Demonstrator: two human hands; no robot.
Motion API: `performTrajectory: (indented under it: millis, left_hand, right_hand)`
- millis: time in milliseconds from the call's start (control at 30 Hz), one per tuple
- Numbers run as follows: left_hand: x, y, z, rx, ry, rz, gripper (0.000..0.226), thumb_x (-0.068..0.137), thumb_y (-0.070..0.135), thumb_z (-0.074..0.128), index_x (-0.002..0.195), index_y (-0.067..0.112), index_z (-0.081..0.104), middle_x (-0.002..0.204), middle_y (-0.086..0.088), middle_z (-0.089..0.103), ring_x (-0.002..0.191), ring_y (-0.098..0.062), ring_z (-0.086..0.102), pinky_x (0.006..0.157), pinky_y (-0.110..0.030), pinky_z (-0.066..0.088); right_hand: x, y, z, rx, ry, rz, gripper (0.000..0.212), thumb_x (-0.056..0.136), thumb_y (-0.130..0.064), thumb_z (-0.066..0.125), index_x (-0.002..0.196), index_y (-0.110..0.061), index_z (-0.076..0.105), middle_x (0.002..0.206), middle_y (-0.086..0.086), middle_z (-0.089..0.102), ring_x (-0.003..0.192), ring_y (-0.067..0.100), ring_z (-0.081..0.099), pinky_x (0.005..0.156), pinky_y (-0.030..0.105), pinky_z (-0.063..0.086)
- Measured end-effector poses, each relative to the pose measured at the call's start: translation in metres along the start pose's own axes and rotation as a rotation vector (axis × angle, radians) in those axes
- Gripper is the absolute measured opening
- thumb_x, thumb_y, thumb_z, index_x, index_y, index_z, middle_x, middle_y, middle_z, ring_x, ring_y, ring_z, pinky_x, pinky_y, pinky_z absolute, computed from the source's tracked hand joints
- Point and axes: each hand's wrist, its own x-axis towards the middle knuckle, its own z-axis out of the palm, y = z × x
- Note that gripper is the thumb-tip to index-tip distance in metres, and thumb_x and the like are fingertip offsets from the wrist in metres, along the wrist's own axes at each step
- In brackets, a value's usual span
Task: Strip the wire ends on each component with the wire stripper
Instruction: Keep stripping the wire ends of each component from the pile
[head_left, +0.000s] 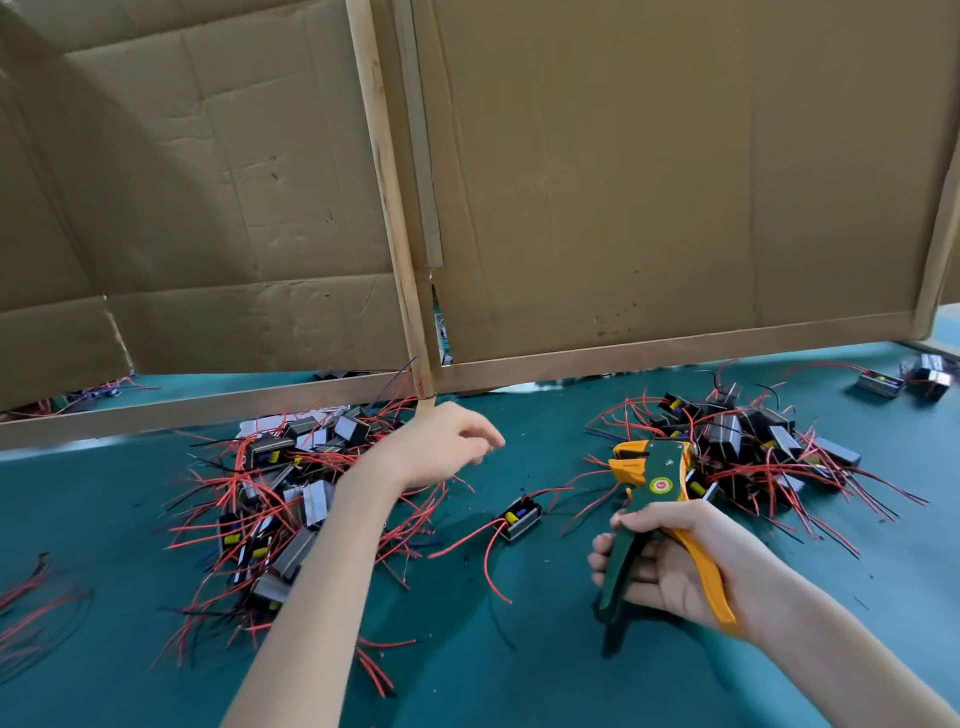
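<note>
Holding the wire stripper (655, 483) by both handles, my right grip (670, 564) is clenched round it over the teal counter (519, 675). Just beyond lies a single component (519, 515), its red leads splayed. I'd seat one lead squarely in the jaws before squeezing. My left grip (441, 447) hovers slack, holding nothing, beside the left pile (280, 499). Whether its leads are stripped I can't tell; the cardboard screen (623, 182) hides the far counter.

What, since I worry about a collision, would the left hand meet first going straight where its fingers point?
Probably the wire stripper in the right hand; the left hand points rightward over green mat, depth unclear.
</note>
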Motion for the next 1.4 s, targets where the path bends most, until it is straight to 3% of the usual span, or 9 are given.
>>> performTrajectory:
  millis: [100, 300, 433, 600, 667, 900, 1133, 1300, 1400]
  left_hand:
    - [0.013, 0.010, 0.033, 0.046, -0.027, 0.045, 0.026, 0.094, 0.018, 0.056, 0.117, 0.016, 0.066, 0.118, 0.000, 0.067, 0.109, -0.012, 0.060, 0.095, -0.021, 0.041]
    - [0.025, -0.002, 0.076, -0.055, 0.050, 0.096, 0.006, 0.084, 0.009, 0.069, 0.089, 0.008, 0.070, 0.092, -0.005, 0.073, 0.087, -0.017, 0.065, 0.079, -0.020, 0.045]
    - [0.025, -0.005, 0.076, -0.254, 0.166, 0.116, 0.010, 0.084, 0.011, 0.069, 0.079, 0.017, 0.063, 0.081, 0.000, 0.073, 0.076, -0.009, 0.065, 0.073, -0.016, 0.047]
    - [0.024, -0.002, 0.071, -0.622, 0.235, 0.113, 0.014, 0.095, 0.006, 0.055, 0.088, 0.018, 0.053, 0.082, 0.000, 0.069, 0.093, -0.021, 0.067, 0.089, -0.029, 0.049]
    - [0.023, 0.001, 0.068, -0.683, 0.253, 0.128, 0.016, 0.096, 0.006, 0.053, 0.090, 0.020, 0.055, 0.083, 0.002, 0.067, 0.090, -0.016, 0.064, 0.088, -0.026, 0.046]
    - [0.013, 0.017, 0.047, -0.643, 0.320, 0.256, 0.017, 0.095, 0.013, 0.058, 0.084, 0.025, 0.064, 0.078, 0.008, 0.061, 0.070, -0.002, 0.049, 0.072, -0.013, 0.040]
    - [-0.001, 0.032, 0.030, -0.616, 0.191, 0.289, 0.013, 0.092, 0.022, 0.063, 0.083, 0.024, 0.072, 0.087, -0.015, 0.067, 0.074, -0.008, 0.051, 0.070, -0.014, 0.041]
    - [-0.006, 0.039, 0.029, -0.630, 0.130, 0.281, 0.012, 0.092, 0.017, 0.063, 0.082, 0.018, 0.071, 0.074, 0.002, 0.060, 0.069, -0.007, 0.046, 0.063, -0.009, 0.037]
    - [-0.009, 0.041, 0.028, -0.625, 0.099, 0.304, 0.014, 0.091, 0.016, 0.063, 0.080, 0.019, 0.071, 0.068, 0.017, 0.062, 0.062, 0.003, 0.048, 0.063, -0.005, 0.037]
  right_hand:
    - [0.000, 0.001, 0.000, -0.017, 0.004, 0.006, 0.043, 0.049, -0.001, 0.072, 0.089, 0.004, 0.058, 0.083, 0.028, 0.066, 0.073, 0.042, 0.070, 0.063, 0.049, 0.058]
    - [0.001, 0.000, -0.001, -0.024, 0.020, 0.002, 0.039, 0.051, -0.001, 0.070, 0.088, 0.004, 0.059, 0.082, 0.029, 0.067, 0.073, 0.042, 0.070, 0.063, 0.049, 0.058]
    - [0.001, 0.000, -0.002, -0.010, 0.011, -0.005, 0.039, 0.048, -0.001, 0.072, 0.085, 0.005, 0.060, 0.083, 0.029, 0.066, 0.073, 0.043, 0.070, 0.063, 0.049, 0.058]
    - [0.002, 0.002, -0.003, -0.017, -0.010, -0.017, 0.027, 0.050, -0.001, 0.073, 0.075, 0.005, 0.067, 0.085, 0.030, 0.066, 0.076, 0.044, 0.069, 0.065, 0.050, 0.058]
    - [0.001, 0.002, -0.003, -0.038, -0.027, -0.030, 0.017, 0.053, 0.004, 0.072, 0.070, 0.003, 0.069, 0.085, 0.030, 0.066, 0.077, 0.044, 0.069, 0.067, 0.050, 0.058]
    - [-0.006, 0.002, 0.003, -0.141, -0.111, -0.126, 0.012, 0.062, -0.006, 0.070, 0.073, -0.003, 0.073, 0.085, 0.029, 0.066, 0.078, 0.043, 0.069, 0.068, 0.048, 0.058]
    - [-0.018, 0.000, 0.016, -0.257, -0.260, -0.227, 0.024, 0.055, -0.010, 0.077, 0.077, -0.005, 0.069, 0.082, 0.030, 0.064, 0.074, 0.043, 0.067, 0.067, 0.048, 0.057]
    - [-0.023, -0.001, 0.020, -0.291, -0.268, -0.258, 0.027, 0.052, -0.009, 0.077, 0.075, -0.002, 0.065, 0.078, 0.031, 0.062, 0.071, 0.043, 0.066, 0.063, 0.048, 0.057]
    - [-0.026, -0.002, 0.021, -0.324, -0.285, -0.268, 0.028, 0.054, -0.009, 0.077, 0.076, 0.000, 0.063, 0.075, 0.030, 0.060, 0.068, 0.041, 0.064, 0.064, 0.049, 0.057]
